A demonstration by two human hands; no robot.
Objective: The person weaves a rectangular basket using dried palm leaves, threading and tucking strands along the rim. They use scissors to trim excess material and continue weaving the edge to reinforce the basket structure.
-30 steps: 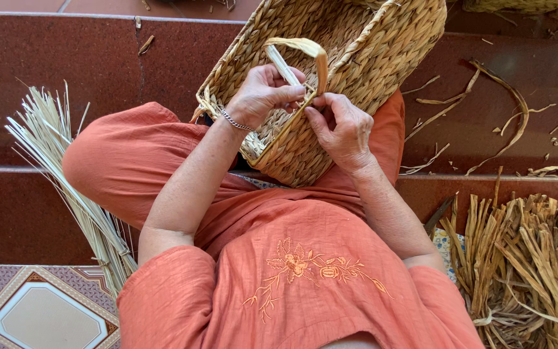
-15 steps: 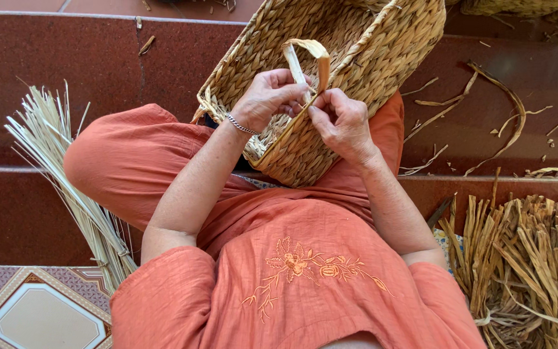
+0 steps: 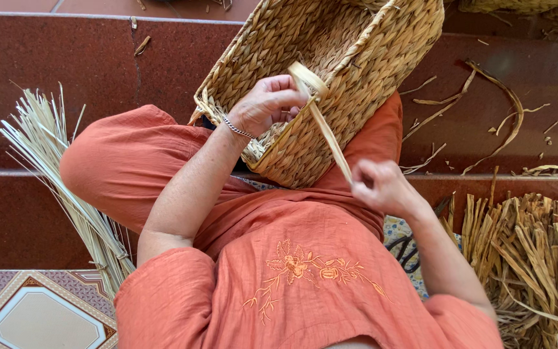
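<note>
Head view: woven basket (image 3: 356, 58) holds nothing visible.

Polished dark red stone steps (image 3: 66, 58) run across the view, two treads deep, their glossy faces catching soft daylight. Dry straw scraps (image 3: 485, 97) lie scattered over the upper tread on the right, curled strips and small flecks. Down at the lower left, a patterned floor tile (image 3: 27, 317) shows a pale centre framed by brown and blue bands. A sheaf of thin pale reeds (image 3: 53, 168) leans against the step on the left, fanning out at the top. On the right, a heap of thick dried stalks (image 3: 537, 252) is piled beside the lower step. A patch of floral cloth (image 3: 402, 232) peeks out near it.
</note>
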